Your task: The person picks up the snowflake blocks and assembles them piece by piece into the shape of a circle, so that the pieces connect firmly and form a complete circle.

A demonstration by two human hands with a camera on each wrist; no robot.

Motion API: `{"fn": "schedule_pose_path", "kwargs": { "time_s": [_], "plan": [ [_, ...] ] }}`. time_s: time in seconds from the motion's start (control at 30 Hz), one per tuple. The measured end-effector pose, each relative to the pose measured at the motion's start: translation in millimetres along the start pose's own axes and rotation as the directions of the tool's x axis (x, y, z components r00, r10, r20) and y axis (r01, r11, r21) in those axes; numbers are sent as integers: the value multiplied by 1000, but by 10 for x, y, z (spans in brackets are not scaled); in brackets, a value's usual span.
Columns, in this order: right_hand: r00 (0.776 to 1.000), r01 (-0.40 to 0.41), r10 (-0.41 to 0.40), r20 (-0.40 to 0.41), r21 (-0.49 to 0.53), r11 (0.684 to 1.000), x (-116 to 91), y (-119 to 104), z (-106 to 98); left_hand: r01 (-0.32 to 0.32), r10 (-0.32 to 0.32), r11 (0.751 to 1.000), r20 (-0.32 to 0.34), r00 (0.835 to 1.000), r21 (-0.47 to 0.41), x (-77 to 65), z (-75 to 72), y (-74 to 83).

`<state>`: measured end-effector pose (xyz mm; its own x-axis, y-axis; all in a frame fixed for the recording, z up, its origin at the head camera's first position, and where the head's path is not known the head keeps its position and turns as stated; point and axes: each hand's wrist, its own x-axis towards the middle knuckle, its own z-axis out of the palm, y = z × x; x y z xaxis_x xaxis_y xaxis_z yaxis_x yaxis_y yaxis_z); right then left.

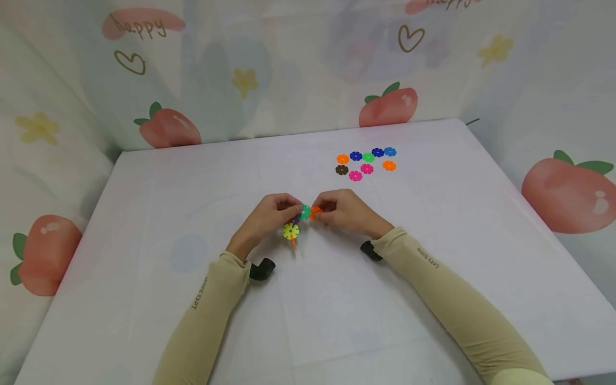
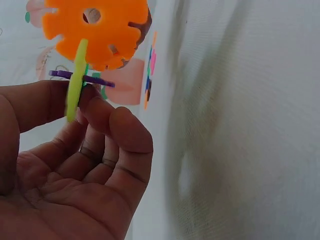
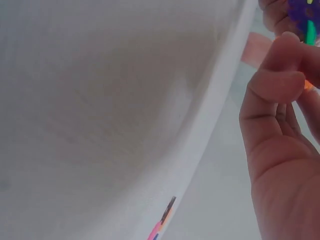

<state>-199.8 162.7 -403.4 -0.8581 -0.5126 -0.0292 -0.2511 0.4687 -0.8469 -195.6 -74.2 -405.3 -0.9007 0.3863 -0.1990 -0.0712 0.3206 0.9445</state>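
A short chain of notched plastic snowflake discs hangs between the two hands. It has a green disc [image 1: 305, 212], a purple disc [image 2: 98, 80] largely covered by fingers in the head view, a yellow disc [image 1: 291, 231] and a dangling orange disc [image 2: 100, 31]. My left hand [image 1: 270, 216] pinches the chain near the green and purple discs with thumb and forefinger. From the other side, my right hand [image 1: 347, 212] pinches another orange disc [image 1: 315, 213] at the green disc's edge. Fingers hide whether those two are slotted together.
Behind the right hand, loose discs lie flat: brown [image 1: 341, 170], two pink, two orange, a green [image 1: 368, 157] and several blue ones. All rest on a white-covered table [image 1: 192, 331]. A printed cloth [image 1: 298, 69] hangs behind its far edge. Black wrist-camera mounts [image 1: 262, 269] jut from both sleeves.
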Motion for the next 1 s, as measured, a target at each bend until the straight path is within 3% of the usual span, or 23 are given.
{"fn": "schedule_pose_path", "kwargs": {
  "time_s": [0.37,0.67,1.0],
  "plan": [
    [988,139,-146,-56,-115,984,-4,-6,19,12,-12,1000,-9,1000,8,4,5,-23],
    [974,192,-208,-88,-161,968,-21,-45,19,32,-32,999,-17,999,4,15,46,-20],
    [957,257,-278,-87,-193,947,21,-36,54,14,-13,999,-34,999,39,8,72,-5]
  ]
}}
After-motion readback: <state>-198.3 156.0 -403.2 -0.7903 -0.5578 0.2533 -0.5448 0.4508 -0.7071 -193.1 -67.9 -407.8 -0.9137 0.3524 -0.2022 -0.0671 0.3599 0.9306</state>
